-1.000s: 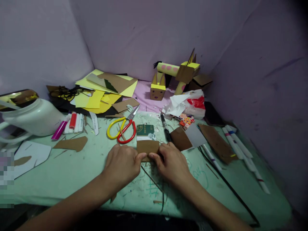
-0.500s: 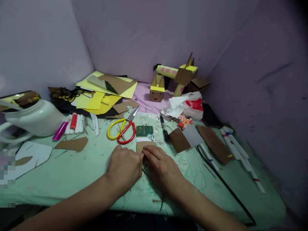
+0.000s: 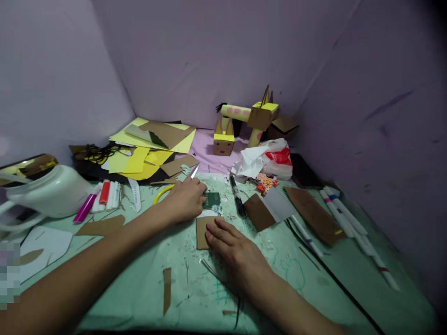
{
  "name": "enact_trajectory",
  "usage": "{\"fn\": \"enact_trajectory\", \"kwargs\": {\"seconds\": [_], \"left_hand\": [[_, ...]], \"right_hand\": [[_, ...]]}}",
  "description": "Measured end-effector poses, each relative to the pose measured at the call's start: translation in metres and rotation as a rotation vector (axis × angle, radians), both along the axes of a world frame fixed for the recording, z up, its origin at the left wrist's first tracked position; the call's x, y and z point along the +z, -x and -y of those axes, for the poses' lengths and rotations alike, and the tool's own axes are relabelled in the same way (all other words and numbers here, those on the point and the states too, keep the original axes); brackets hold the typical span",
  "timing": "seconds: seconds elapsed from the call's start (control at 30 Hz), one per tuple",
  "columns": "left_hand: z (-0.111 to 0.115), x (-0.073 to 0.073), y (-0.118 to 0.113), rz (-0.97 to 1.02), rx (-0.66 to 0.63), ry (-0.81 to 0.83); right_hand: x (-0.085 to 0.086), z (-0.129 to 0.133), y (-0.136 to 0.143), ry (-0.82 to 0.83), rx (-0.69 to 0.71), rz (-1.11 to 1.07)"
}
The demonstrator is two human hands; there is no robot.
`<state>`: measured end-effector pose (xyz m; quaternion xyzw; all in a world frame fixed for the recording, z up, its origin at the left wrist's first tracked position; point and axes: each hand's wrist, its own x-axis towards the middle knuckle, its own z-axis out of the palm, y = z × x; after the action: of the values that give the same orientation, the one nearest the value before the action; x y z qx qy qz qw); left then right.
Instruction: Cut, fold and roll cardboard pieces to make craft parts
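Observation:
My left hand (image 3: 185, 199) lies over the scissors (image 3: 162, 191), its fingers curled down on them. The yellow handle loop shows on one side and the blade beyond my fingers; the red loop is hidden. My right hand (image 3: 235, 246) rests with fingers stretched flat on a small brown cardboard square (image 3: 201, 235), pressing its right part to the table. Just beyond the square lies a green printed card piece (image 3: 212, 200), partly behind my left fingers. A narrow cardboard strip (image 3: 167, 291) lies nearer me on the green cloth.
A black marker (image 3: 237, 197) and a brown-and-grey card (image 3: 260, 213) lie to the right. White paper tubes (image 3: 340, 216) are further right. On the left are a white pitcher (image 3: 52, 190) and several markers (image 3: 104, 193). A cardboard animal figure (image 3: 263, 114) stands at the back.
My left hand has left the cardboard and moved forward and left onto the scissors. My right hand has flattened on the cardboard square. A narrow cardboard strip now shows on the cloth.

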<state>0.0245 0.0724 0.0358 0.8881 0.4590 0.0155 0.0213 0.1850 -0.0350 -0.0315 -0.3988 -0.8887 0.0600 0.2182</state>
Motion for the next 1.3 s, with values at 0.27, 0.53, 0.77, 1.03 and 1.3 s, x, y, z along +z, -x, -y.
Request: {"fn": "enact_trajectory", "kwargs": {"seconds": [0.27, 0.53, 0.77, 1.03, 1.3], "left_hand": [[-0.018, -0.005, -0.009, -0.046, -0.008, 0.12], [-0.014, -0.002, -0.015, -0.043, 0.033, 0.115], [-0.013, -0.001, -0.016, -0.002, 0.059, 0.147], [-0.015, -0.007, -0.012, 0.105, 0.105, 0.159], [-0.006, 0.002, -0.01, 0.215, 0.06, 0.115]], "right_hand": [[0.009, 0.001, 0.0, 0.073, -0.01, 0.027], [0.023, 0.0, 0.006, 0.124, -0.041, 0.112], [0.031, -0.005, 0.011, 0.136, -0.023, 0.296], [0.035, -0.007, 0.012, 0.101, 0.0, 0.266], [0.039, -0.007, 0.014, 0.121, -0.012, 0.278]]}}
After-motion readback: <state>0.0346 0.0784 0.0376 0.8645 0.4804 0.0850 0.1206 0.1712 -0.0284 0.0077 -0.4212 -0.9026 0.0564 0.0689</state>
